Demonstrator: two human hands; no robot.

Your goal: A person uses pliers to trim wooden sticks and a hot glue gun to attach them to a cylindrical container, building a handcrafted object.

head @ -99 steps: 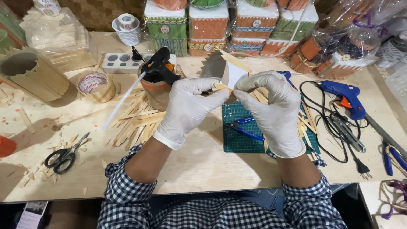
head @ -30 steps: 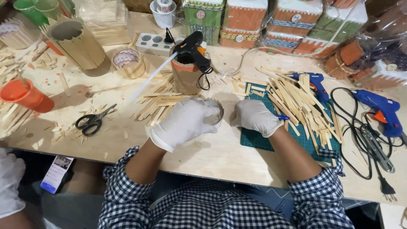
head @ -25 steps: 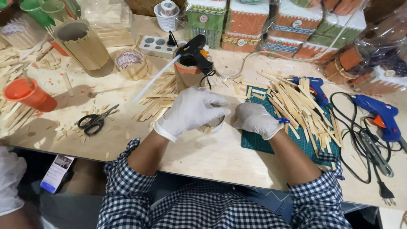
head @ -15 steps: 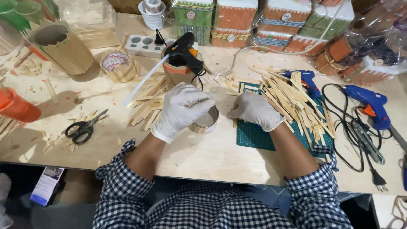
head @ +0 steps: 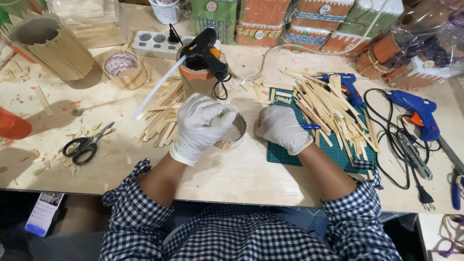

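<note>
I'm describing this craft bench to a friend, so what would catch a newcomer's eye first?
Two white-gloved hands at the centre: the left hand holds a small round ring edged with wooden sticks, the right hand rests on a green cutting mat. Flat pale wooden sticks are heaped across the mat, with a black glue gun standing behind.

Single head-worn view, looking steeply down and forward from close above the counter [head: 232,179]; checked sleeves at bottom edge, left hand [head: 200,125] and right hand [head: 282,128] near centre, boxes along far edge.
</note>
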